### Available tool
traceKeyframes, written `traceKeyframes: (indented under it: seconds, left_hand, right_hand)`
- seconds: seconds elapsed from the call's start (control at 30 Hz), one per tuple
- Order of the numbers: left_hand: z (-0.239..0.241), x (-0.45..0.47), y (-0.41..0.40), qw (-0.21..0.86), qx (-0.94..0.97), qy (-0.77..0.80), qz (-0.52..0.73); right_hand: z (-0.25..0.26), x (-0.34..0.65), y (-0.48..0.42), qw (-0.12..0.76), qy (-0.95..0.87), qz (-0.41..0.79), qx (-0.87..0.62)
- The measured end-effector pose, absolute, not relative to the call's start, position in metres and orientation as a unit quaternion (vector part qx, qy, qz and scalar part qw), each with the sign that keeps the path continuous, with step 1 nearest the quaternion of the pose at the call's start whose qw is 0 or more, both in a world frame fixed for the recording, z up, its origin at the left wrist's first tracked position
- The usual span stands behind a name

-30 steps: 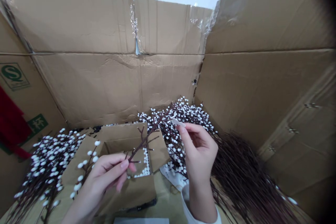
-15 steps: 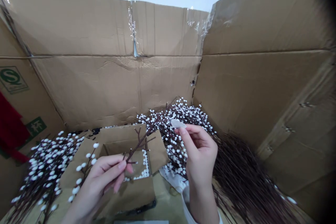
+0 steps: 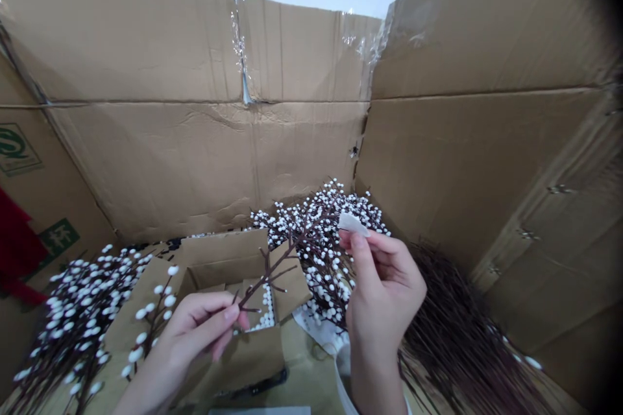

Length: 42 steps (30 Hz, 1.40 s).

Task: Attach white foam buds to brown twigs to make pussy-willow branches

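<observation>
Between the thumb and fingers of my left hand (image 3: pixel 202 331) is a brown twig (image 3: pixel 265 275) with short bare side shoots, slanting up to the right. White berries (image 3: pixel 148 318) on a stem show behind that hand's wrist. My right hand (image 3: pixel 382 285) pinches a small white scrap (image 3: pixel 354 224) that looks like paper or cloth, held near the twig's upper end. I cannot tell whether the scrap touches the twig. Below the twig, an open cardboard box (image 3: pixel 253 353) holds loose white berries (image 3: pixel 267 311) along its right side.
A bunch of white-berried branches (image 3: pixel 87 298) lies at left, and another (image 3: pixel 326 207) behind the box. Bare dark stems (image 3: pixel 467 343) are piled at right. Cardboard walls (image 3: pixel 195 149) enclose the back and sides. A dark strip-like object (image 3: pixel 260 388) lies in front of the box.
My right hand has moved right with the white scrap, which is turned more upright. The twig in my left hand has tilted lower toward the right.
</observation>
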<state>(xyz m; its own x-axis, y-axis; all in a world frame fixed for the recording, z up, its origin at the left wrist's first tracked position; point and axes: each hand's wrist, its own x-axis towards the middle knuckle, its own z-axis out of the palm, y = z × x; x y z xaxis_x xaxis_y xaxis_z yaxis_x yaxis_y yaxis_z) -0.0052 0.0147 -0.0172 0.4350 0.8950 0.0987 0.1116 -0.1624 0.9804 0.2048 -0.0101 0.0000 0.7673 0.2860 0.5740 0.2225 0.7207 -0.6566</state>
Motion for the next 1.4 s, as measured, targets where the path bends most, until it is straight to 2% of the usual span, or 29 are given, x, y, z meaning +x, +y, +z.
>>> traceKeyframes:
  seconds: [0.33,0.9,1.4]
  left_hand:
    - [-0.018,-0.005,0.015,0.52,0.668,0.384,0.369]
    - [-0.025,-0.01,0.016,0.523,0.666,0.387,0.364]
    - [-0.021,-0.006,0.016,0.531,0.648,0.386,0.385]
  right_hand:
    - [-0.001,0.209,-0.008,0.857,-0.34,0.036,-0.386]
    - [-0.003,0.211,-0.01,0.881,-0.355,0.088,-0.301]
    - [-0.004,0.208,-0.017,0.832,-0.444,0.097,-0.319]
